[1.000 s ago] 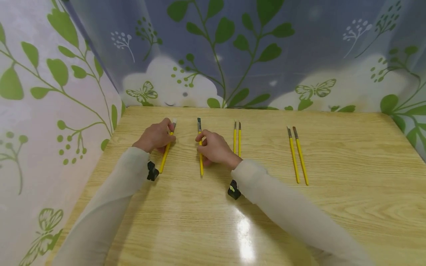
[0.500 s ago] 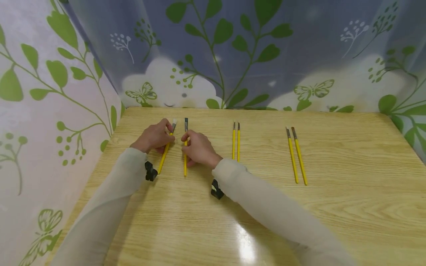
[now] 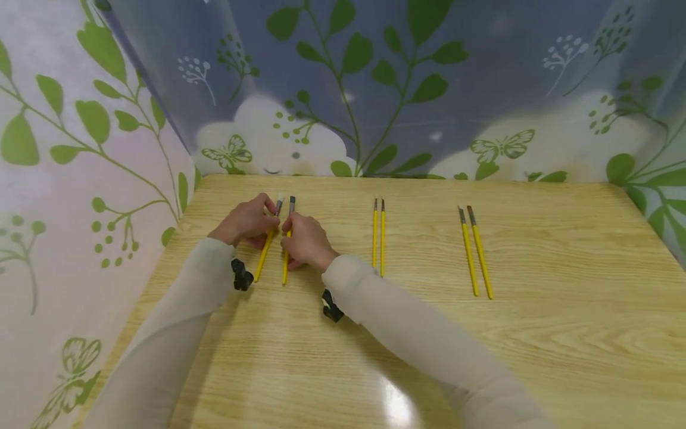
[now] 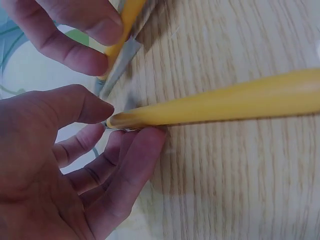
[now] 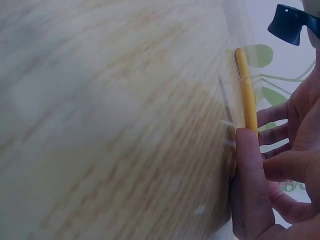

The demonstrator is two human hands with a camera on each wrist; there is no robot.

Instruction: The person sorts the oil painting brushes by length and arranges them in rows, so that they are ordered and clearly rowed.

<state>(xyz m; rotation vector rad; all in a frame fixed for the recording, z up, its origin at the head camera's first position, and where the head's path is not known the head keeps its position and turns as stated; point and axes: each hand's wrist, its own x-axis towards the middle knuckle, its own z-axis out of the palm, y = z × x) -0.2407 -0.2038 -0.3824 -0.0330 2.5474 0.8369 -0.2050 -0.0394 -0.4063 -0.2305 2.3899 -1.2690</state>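
Observation:
At the table's left side, my left hand [image 3: 249,221] pinches a yellow-handled paintbrush [image 3: 262,260] with white bristles, tilted slightly. The left wrist view shows its yellow handle [image 4: 225,104] running out rightward from between thumb and fingers. Just right of it, my right hand [image 3: 308,239] pinches a second yellow paintbrush [image 3: 285,269] with a flat dark tip, low over or on the table. The two brushes lie side by side with a narrow gap. In the right wrist view, my right hand's fingers [image 5: 250,180] cover part of a yellow handle [image 5: 248,102].
Two thin yellow paintbrushes [image 3: 379,232] lie side by side at the middle, their lower ends by the right sleeve. Another pair [image 3: 476,253] lies farther right. A patterned cloth [image 3: 300,77] rises along the back edge of the wooden table [image 3: 563,310].
My right hand has moved left with the dark-tipped paintbrush, bringing it close to the white-tipped one. My left hand has stayed nearly in place, still pinching its paintbrush.

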